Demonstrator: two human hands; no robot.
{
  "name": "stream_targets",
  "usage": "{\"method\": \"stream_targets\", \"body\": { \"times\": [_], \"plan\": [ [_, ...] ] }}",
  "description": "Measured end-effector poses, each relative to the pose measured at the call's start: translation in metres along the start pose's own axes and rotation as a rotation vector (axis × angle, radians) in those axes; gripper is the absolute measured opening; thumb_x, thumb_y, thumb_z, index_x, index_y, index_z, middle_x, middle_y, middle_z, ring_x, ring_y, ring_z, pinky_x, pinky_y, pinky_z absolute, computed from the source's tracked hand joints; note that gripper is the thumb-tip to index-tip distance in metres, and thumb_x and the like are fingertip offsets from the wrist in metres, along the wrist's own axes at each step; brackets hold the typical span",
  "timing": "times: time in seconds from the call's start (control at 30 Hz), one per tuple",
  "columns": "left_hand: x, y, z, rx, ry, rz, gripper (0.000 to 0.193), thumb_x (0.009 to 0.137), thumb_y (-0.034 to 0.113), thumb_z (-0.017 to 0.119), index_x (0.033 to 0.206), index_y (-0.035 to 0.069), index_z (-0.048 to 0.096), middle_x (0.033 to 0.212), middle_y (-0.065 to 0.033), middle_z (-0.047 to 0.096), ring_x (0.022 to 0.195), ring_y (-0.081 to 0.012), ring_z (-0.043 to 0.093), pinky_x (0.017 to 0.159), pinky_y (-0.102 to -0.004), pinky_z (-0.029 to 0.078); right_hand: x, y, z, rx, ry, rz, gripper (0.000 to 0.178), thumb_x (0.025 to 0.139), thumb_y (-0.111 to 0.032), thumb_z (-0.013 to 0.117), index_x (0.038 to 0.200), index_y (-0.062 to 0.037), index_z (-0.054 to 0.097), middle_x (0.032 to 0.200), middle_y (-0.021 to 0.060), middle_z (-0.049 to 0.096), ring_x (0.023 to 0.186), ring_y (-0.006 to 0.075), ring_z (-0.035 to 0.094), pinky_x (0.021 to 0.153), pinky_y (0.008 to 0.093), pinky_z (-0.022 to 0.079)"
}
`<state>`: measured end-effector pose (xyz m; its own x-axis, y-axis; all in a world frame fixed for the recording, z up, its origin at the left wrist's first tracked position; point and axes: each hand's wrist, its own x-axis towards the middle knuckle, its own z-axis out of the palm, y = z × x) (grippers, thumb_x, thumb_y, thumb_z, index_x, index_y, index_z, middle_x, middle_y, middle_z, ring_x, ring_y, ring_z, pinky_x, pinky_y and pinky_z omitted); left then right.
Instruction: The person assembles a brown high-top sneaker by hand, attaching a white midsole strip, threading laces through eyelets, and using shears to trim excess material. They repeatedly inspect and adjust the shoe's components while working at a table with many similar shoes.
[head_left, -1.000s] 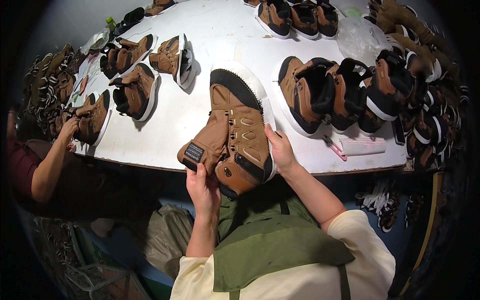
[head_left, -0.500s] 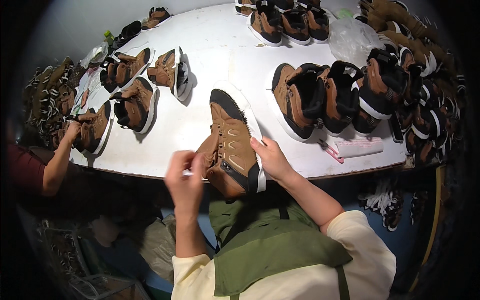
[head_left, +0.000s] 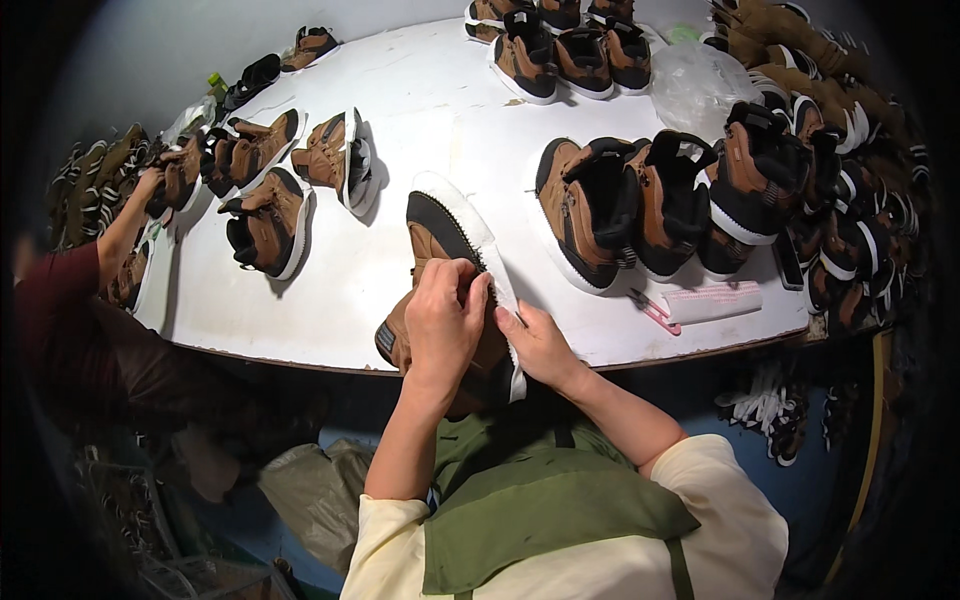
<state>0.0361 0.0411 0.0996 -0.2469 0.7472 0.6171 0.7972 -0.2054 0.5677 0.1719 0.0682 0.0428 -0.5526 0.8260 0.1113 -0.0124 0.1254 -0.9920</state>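
A brown and black shoe [head_left: 423, 240] with a white sole edge [head_left: 480, 245] lies tilted in front of me at the table's near edge, toe pointing away. My right hand [head_left: 543, 348] grips the white edge from the right, thumb on top. My left hand [head_left: 442, 318] crosses over the shoe's upper, its fingers pinched together at the dark stitched seam beside that edge. What the pinch holds, if anything, is too small to make out. This hand and its wrist hide much of the shoe's middle.
Brown shoes [head_left: 590, 210] stand in a row on the right, by pink snips [head_left: 655, 313] and a pink-white roll [head_left: 713, 301]. More shoes [head_left: 272, 225] stand on the left. Heaped shoes [head_left: 860, 215] line the far right. At left, a co-worker's hand [head_left: 148, 184] touches a shoe.
My left hand has moved from the shoe's left side, up and right onto the seam. My right hand keeps its grip. The co-worker's hand has moved farther up the table.
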Motion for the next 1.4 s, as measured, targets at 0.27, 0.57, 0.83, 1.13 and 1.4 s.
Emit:
{"method": "stream_targets", "body": {
  "times": [0.27, 0.57, 0.83, 1.13, 1.4],
  "plan": [
    [-0.005, 0.000, -0.002, -0.100, -0.029, 0.037, 0.010, 0.080, 0.000, 0.064, 0.084, 0.002, 0.056, 0.077, -0.0113, 0.055, 0.064, -0.0292, 0.057, 0.056, -0.0358, 0.045, 0.002, -0.006, -0.002, 0.122, -0.022, 0.027, 0.032, 0.101, -0.027, 0.045, 0.108, 0.0022, 0.057, 0.079, 0.0037, 0.058, 0.073, 0.0096, 0.048, 0.068, 0.0281, 0.044],
    [-0.035, 0.015, -0.051, -0.597, -0.591, 0.332, 0.013, 0.075, 0.000, 0.069, 0.078, 0.002, 0.056, 0.074, -0.0100, 0.054, 0.061, -0.0230, 0.057, 0.052, -0.0323, 0.045, 0.008, 0.008, -0.008, 0.547, -0.036, 0.151, 0.040, 0.102, -0.031, 0.041, 0.119, 0.0032, 0.054, 0.111, 0.0071, 0.062, 0.100, 0.0113, 0.055, 0.090, 0.0261, 0.044],
    [-0.050, -0.095, -0.107, -0.792, 0.325, -0.487, 0.022, 0.091, 0.018, 0.052, 0.094, 0.000, 0.063, 0.093, -0.0090, 0.062, 0.081, -0.0127, 0.056, 0.077, -0.0233, 0.044, 0.012, 0.030, -0.021, 0.943, -0.146, 0.275, 0.046, 0.104, -0.030, 0.033, 0.128, 0.0062, 0.047, 0.121, 0.0127, 0.058, 0.107, 0.0182, 0.058, 0.093, 0.0306, 0.047],
    [-0.060, -0.077, -0.020, -1.829, -0.187, -0.996, 0.048, 0.099, 0.037, 0.044, 0.131, 0.001, 0.044, 0.128, -0.0142, 0.052, 0.114, -0.0250, 0.054, 0.096, -0.0403, 0.047, 0.007, 0.033, -0.016, 0.974, -0.268, 0.309, 0.047, 0.104, -0.030, 0.031, 0.130, 0.0072, 0.043, 0.124, 0.0142, 0.056, 0.109, 0.0210, 0.059, 0.094, 0.0332, 0.048],
    [-0.060, -0.075, -0.010, -2.273, -0.156, -0.891, 0.045, 0.100, 0.036, 0.041, 0.133, 0.005, 0.045, 0.130, -0.0133, 0.053, 0.113, -0.0275, 0.054, 0.099, -0.0422, 0.043, 0.002, 0.040, -0.015, 0.732, -0.199, 0.256, 0.040, 0.103, -0.025, 0.036, 0.130, 0.0035, 0.044, 0.123, 0.0121, 0.057, 0.109, 0.0176, 0.056, 0.096, 0.0310, 0.044]
  ]
}}
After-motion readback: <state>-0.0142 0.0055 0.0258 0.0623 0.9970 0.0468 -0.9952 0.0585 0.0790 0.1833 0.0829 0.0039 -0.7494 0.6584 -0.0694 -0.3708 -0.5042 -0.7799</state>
